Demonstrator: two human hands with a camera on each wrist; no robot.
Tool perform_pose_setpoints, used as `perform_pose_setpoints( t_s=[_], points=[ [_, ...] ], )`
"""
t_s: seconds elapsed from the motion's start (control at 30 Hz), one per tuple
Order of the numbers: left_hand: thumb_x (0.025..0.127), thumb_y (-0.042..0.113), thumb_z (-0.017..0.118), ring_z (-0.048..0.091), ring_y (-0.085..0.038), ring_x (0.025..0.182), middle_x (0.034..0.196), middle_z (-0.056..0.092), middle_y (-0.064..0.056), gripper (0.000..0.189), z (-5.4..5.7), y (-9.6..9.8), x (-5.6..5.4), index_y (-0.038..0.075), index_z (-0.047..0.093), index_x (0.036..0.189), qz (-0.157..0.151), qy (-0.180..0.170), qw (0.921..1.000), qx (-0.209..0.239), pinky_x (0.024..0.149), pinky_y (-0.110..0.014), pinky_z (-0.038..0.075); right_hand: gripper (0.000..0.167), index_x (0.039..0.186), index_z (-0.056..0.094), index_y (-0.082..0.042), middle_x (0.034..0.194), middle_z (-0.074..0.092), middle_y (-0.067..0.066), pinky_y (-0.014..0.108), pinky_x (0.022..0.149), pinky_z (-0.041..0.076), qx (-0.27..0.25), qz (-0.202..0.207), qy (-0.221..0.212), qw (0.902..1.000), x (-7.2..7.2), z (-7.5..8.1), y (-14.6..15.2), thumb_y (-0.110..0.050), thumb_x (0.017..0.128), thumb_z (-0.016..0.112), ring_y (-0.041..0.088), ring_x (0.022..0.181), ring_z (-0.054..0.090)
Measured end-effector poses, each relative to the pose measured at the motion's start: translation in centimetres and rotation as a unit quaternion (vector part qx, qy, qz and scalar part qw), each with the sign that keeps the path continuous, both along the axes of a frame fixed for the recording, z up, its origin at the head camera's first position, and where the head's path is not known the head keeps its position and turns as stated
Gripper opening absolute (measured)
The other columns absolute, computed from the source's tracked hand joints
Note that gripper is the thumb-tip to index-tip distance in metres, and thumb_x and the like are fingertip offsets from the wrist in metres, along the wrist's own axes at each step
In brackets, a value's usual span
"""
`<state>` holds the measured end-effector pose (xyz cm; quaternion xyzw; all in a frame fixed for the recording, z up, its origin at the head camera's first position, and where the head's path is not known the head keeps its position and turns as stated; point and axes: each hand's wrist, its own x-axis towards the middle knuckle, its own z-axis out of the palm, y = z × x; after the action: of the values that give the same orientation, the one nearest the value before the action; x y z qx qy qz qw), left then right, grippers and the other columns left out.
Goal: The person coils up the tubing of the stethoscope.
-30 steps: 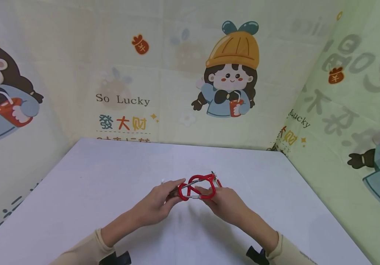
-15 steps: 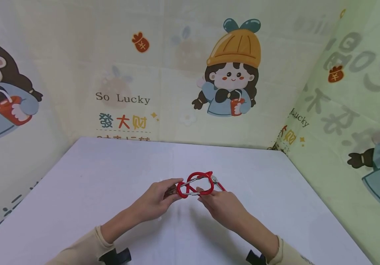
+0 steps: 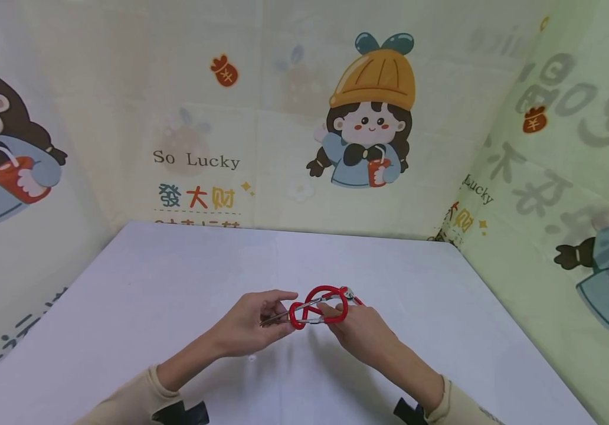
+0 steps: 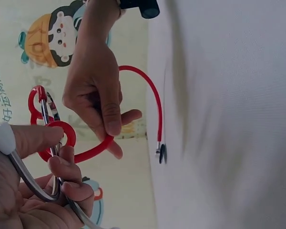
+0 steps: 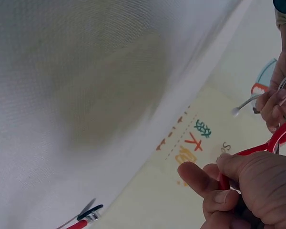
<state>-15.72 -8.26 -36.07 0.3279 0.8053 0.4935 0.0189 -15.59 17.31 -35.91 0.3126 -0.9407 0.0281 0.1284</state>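
Observation:
A red stethoscope is held above the table between both hands, its tubing wound into loops. My left hand grips the metal ear tubes, one white ear tip lying by the base of the thumb in the left wrist view. On the other side, my right hand pinches the red tubing between thumb and fingers. Past that hand the tubing arcs to the chest piece, which hangs free near the tabletop. The second ear tip sticks out beyond the left hand in the right wrist view.
The white table spreads under both hands. Cloth walls with printed cartoon figures and lettering stand at its back and sides. Black wrist straps show at the sleeves.
The looped tubing sits slightly lower in the head view than half a second ago. My left fingers have spread a little, showing more of the metal tubes. The right hand keeps its pinch.

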Motion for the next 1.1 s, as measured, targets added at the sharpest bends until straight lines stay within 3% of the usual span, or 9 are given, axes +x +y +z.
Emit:
perform_pose_setpoints(
  t_s=[0.23,0.47,0.53,0.67,0.77,0.93,1.1],
  points=[
    [0.086,0.026,0.084,0.060,-0.007,0.068,0.083,0.068,0.008,0.052,-0.1,-0.1,0.1,0.004,0.066,0.131,0.001,-0.010,0.9999,0.001,0.065,-0.022,0.052,0.049,0.124,0.073,-0.015,0.090,0.077,0.005,0.035,0.066,0.062,-0.003,0.007,-0.015,0.9999,0.0,-0.6,0.1,-0.020,0.078,0.090,0.021,0.078,0.073],
    [0.088,0.024,0.083,0.057,-0.007,0.065,0.080,0.067,0.007,0.042,-0.6,-0.1,-0.3,0.006,0.070,0.123,0.028,0.018,0.9992,0.023,0.061,-0.022,0.050,0.032,0.118,0.074,-0.012,0.085,0.077,0.001,0.023,0.060,0.055,-0.022,0.025,-0.030,0.9990,0.7,-0.8,-0.1,-0.022,0.089,0.081,0.014,0.063,0.067],
    [0.088,0.024,0.083,0.057,-0.007,0.064,0.079,0.067,0.007,0.041,-0.8,0.0,-0.4,0.007,0.070,0.122,0.041,0.021,0.9987,0.024,0.059,-0.022,0.050,0.027,0.114,0.072,-0.011,0.078,0.073,0.000,0.020,0.053,0.049,-0.010,0.035,-0.006,0.9993,1.0,-0.9,-0.3,-0.023,0.091,0.079,0.012,0.058,0.063],
    [0.087,0.022,0.084,0.057,-0.008,0.063,0.079,0.068,0.008,0.042,-0.9,0.1,-0.5,0.006,0.070,0.123,0.076,0.021,0.9968,0.016,0.057,-0.023,0.050,0.031,0.119,0.067,-0.011,0.069,0.066,-0.002,0.020,0.044,0.039,0.028,0.041,0.032,0.9982,1.8,-0.7,-0.5,-0.026,0.093,0.076,0.011,0.051,0.055],
    [0.086,0.021,0.085,0.058,-0.009,0.063,0.079,0.068,0.009,0.041,-1.0,0.2,-0.5,0.005,0.070,0.121,0.104,0.022,0.9943,0.005,0.057,-0.023,0.050,0.035,0.124,0.067,-0.010,0.071,0.066,-0.002,0.020,0.045,0.041,0.047,0.037,0.028,0.9978,2.4,-0.5,-0.7,-0.026,0.094,0.075,0.011,0.053,0.058],
    [0.084,0.018,0.086,0.058,-0.010,0.065,0.079,0.069,0.008,0.038,-1.2,0.1,-0.7,0.006,0.072,0.117,0.140,0.023,0.9897,-0.014,0.056,-0.024,0.051,0.032,0.118,0.068,-0.010,0.076,0.068,-0.003,0.017,0.048,0.044,0.078,0.035,0.008,0.9963,3.4,0.1,-1.1,-0.027,0.092,0.078,0.009,0.056,0.059],
    [0.083,0.015,0.086,0.060,-0.011,0.068,0.086,0.072,0.005,0.037,-1.6,0.1,-0.8,0.005,0.072,0.117,0.149,0.015,0.9883,-0.029,0.057,-0.024,0.053,0.036,0.116,0.068,-0.013,0.082,0.069,-0.004,0.015,0.052,0.044,0.114,0.052,-0.005,0.9921,4.4,1.2,-1.2,-0.027,0.087,0.083,0.006,0.060,0.058]
  ],
)
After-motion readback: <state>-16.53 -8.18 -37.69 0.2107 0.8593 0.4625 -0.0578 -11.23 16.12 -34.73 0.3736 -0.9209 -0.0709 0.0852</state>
